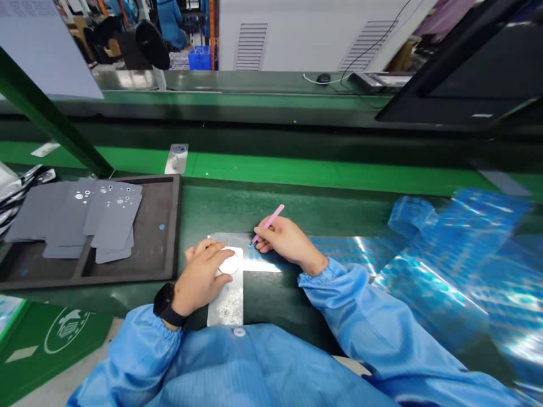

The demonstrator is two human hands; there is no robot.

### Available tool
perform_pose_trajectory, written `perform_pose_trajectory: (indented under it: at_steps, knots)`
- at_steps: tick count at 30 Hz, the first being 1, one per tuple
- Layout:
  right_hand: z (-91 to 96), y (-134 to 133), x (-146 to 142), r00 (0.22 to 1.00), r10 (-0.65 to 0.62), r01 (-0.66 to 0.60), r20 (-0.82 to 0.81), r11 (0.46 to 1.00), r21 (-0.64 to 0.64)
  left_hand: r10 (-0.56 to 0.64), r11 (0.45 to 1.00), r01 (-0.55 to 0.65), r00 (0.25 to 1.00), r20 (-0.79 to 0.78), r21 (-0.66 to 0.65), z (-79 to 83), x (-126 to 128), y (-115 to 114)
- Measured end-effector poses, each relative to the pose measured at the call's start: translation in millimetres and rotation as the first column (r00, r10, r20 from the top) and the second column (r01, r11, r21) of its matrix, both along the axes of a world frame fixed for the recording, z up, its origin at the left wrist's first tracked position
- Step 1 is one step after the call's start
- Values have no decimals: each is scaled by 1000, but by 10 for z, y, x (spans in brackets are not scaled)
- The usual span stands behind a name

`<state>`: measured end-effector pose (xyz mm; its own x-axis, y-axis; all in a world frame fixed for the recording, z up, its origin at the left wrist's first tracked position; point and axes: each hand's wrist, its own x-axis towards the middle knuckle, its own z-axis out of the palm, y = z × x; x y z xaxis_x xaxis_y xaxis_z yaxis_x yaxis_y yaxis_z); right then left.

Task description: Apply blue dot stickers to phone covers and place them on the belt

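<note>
My left hand (201,277) sits on a white disc (229,263), fingers close together and pressing down on it. The disc lies on a silver sheet (225,302). My right hand (286,240) pinches pink tweezers (268,224) just beside the sheet. A tray (172,226) of gray sheets (114,212) is left of the sheet, and blue film (445,277) is right of it.

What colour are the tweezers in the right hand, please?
Pink tweezers, seen in the head view.
</note>
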<state>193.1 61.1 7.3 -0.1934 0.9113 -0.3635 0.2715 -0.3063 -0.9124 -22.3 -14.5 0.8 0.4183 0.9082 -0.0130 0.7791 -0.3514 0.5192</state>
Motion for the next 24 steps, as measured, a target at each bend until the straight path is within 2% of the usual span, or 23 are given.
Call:
perform_pose_trajectory:
  at_steps: [3,6,11,17,24]
  knots:
    - [15,5,-3,1000,-17,17,4,1000,-14,-3,1000,3,1000,3,0,-1,5,3]
    - [49,-21,16,998,-33,31,-61,999,-33,16,1000,-16,1000,-1,-19,-3,13,3]
    - [121,-209,-62,986,16,-14,-165,1000,16,23,1000,-23,1000,1,-18,-7,23,2]
    - [119,-348,-336,998,24,-25,-50,999,-24,36,999,-36,999,-7,-37,9,28,-6]
    - [100,-294,-354,1000,17,-17,-14,999,-49,30,999,-30,1000,2,-30,-5,22,1]
